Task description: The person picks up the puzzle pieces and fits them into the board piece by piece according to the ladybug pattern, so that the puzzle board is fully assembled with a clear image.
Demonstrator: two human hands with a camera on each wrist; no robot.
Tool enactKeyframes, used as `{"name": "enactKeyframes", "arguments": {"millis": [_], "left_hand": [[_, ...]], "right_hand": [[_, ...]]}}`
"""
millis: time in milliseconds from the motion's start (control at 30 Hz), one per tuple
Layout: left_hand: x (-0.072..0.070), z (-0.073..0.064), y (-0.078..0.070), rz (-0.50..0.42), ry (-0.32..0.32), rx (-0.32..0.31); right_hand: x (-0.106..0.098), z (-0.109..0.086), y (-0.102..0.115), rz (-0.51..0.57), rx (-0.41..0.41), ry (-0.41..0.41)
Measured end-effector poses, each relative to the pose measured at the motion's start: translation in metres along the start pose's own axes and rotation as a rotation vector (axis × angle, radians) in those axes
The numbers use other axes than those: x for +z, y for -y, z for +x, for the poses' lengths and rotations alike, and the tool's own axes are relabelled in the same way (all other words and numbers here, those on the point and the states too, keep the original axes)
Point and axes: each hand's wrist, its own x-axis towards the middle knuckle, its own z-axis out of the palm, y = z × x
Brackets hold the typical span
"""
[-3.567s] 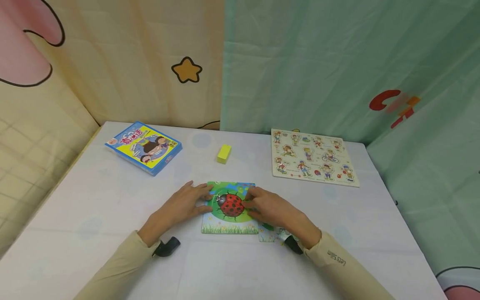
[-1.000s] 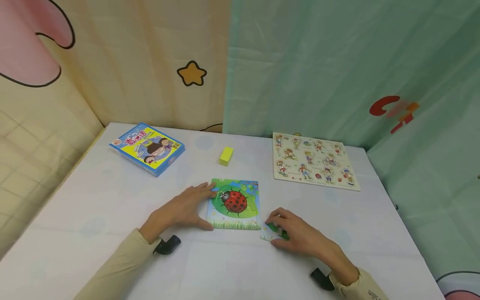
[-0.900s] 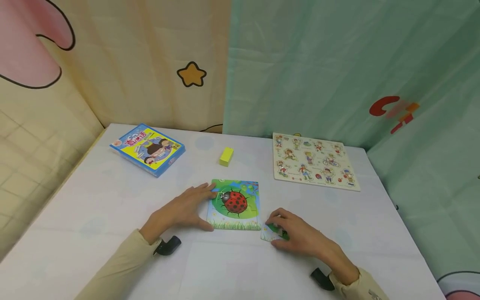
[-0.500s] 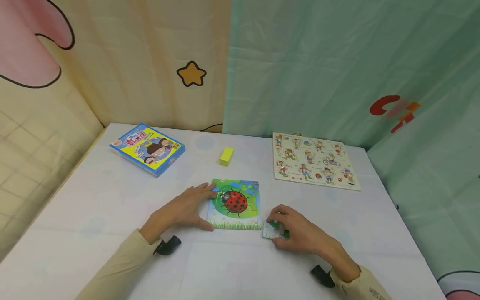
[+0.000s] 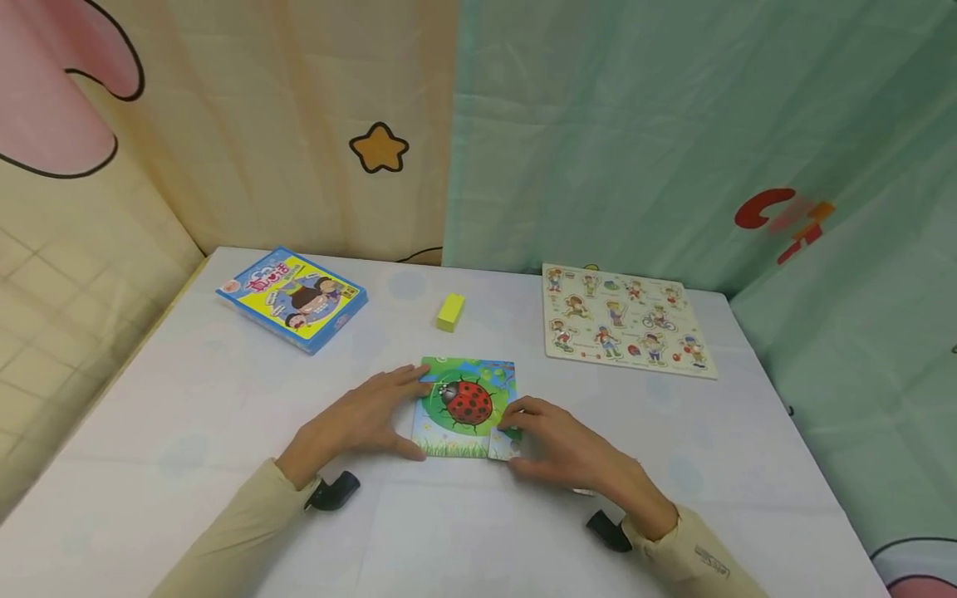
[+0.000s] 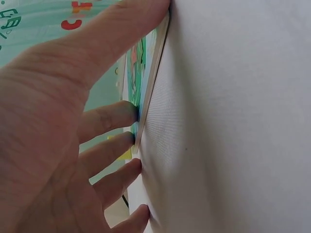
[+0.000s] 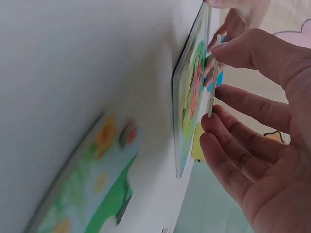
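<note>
A square ladybug puzzle (image 5: 467, 403) lies flat on the table. My left hand (image 5: 366, 419) rests along its left edge, fingers spread, thumb at the near corner; the left wrist view shows fingertips touching the board's edge (image 6: 149, 80). Between thumb and fingers, my right hand (image 5: 564, 440) pinches a thin puzzle piece (image 5: 504, 444), pale with some green. The right wrist view shows this piece (image 7: 214, 80) edge-on, raised above the board (image 7: 187, 102). Another puzzle piece (image 7: 92, 184), blue and green with orange flowers, lies on the table, mostly hidden under my right wrist in the head view.
A blue and yellow box (image 5: 295, 297) lies at the back left. Behind the puzzle stands a small yellow block (image 5: 450, 312). At the back right is a wooden board with cartoon children (image 5: 626, 321). Curtains (image 5: 635, 124) hang behind the white table (image 5: 224, 415).
My right hand has taken up a piece right of the puzzle and moved it left, over the puzzle's near right corner. Lately my left hand has stayed at the left edge.
</note>
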Motion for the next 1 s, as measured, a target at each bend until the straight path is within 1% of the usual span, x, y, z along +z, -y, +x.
{"name": "enactKeyframes", "arguments": {"millis": [200, 367, 533, 733, 900, 1000], "left_hand": [[0.001, -0.001, -0.002, 0.018, -0.024, 0.015], [0.0, -0.002, -0.003, 0.023, -0.028, 0.015], [0.0, -0.001, -0.003, 0.027, -0.03, 0.017], [0.0, -0.001, -0.002, 0.035, -0.029, 0.004], [0.0, -0.001, -0.002, 0.033, -0.02, -0.007], [0.0, 0.0, -0.002, 0.027, -0.022, -0.005]], "right_hand": [[0.005, 0.017, 0.007, 0.001, -0.07, -0.003], [0.01, 0.031, 0.013, -0.006, -0.1, 0.01], [0.014, 0.044, 0.02, -0.028, -0.112, 0.025], [0.02, 0.057, 0.027, -0.053, -0.136, 0.016], [0.024, 0.064, 0.032, -0.095, -0.126, 0.015], [0.026, 0.067, 0.033, -0.099, -0.114, 0.024]]}}
